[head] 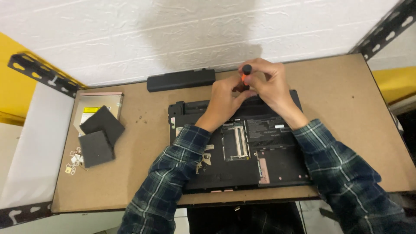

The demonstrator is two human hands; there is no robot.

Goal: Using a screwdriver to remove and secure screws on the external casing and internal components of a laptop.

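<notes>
- both arms in dark plaid sleeves reach from the near edge toward the far middle, forearms converging.
- left hand [223, 102] lies palm down, wrist bare past the cuff, fingers curled in toward the right hand.
- right hand [266, 82] sits just beyond and right of it, touching it, fingers bent and pinched together at the top.
- the two hands meet, knuckles up, thumbs tucked between them.

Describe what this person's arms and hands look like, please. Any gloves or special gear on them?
No gloves: the left hand and the right hand are both bare, with no rings or watch showing. Both arms are covered by long sleeves of a dark plaid flannel shirt, navy and green with thin pale lines, reaching down to the wrists.
</notes>
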